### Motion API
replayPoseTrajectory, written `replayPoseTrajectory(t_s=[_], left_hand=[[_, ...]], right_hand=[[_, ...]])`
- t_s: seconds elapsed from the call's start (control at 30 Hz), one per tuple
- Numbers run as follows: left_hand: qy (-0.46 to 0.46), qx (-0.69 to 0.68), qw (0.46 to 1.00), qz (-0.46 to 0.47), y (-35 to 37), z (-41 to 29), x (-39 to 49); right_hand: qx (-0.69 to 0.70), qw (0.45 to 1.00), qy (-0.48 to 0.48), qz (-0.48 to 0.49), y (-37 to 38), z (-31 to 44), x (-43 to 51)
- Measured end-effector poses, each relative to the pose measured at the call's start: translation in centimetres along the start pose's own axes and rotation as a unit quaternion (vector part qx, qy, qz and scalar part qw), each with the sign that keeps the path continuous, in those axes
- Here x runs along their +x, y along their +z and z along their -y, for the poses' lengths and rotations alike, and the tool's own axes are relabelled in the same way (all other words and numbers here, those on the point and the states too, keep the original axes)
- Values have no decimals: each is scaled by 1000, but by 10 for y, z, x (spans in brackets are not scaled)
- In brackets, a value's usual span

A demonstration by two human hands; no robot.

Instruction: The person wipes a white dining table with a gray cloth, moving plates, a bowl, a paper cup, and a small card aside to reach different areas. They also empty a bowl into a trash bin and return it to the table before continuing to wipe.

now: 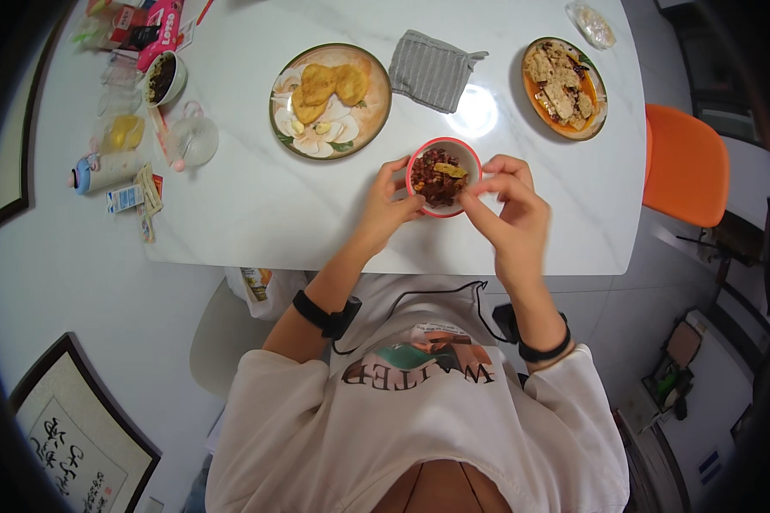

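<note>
A small white bowl with a red rim (412, 182) is in front of me near the table's front edge. Dark reddish-brown, grainy food (437, 187) fills much of it, with a yellow piece (450, 170) lying on top. My left hand (391, 202) grips the bowl from its left side, thumb at the rim. On the opposite side, my right hand (510, 205) has its thumb and fingertips close together over the rim, near the food. Whether anything is pinched between those fingertips is too small to tell.
Beyond the bowl are a floral plate (375, 131) of yellow fried patties, a folded grey cloth (430, 70) and an oval dish (600, 122) of food in orange sauce. A bottle (109, 173), a bowl of dark food (178, 80) and packets crowd the left. An orange chair (686, 163) stands right.
</note>
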State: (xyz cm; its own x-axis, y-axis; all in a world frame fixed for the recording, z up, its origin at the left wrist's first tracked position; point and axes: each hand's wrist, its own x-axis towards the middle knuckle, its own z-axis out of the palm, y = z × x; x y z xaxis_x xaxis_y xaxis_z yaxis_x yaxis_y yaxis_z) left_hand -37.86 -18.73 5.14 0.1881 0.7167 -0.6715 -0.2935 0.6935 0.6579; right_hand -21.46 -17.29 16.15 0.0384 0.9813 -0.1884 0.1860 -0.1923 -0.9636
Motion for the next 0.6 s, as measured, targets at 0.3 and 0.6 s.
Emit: replayPoseTrajectory(t_s=[0.3, 0.6], left_hand=[[-23, -9, 1000, 10, -4, 1, 4], [-14, -19, 1000, 17, -4, 8, 10]], right_hand=[[653, 698, -148, 254, 21, 119, -52], [726, 599, -175, 291, 36, 115, -53]])
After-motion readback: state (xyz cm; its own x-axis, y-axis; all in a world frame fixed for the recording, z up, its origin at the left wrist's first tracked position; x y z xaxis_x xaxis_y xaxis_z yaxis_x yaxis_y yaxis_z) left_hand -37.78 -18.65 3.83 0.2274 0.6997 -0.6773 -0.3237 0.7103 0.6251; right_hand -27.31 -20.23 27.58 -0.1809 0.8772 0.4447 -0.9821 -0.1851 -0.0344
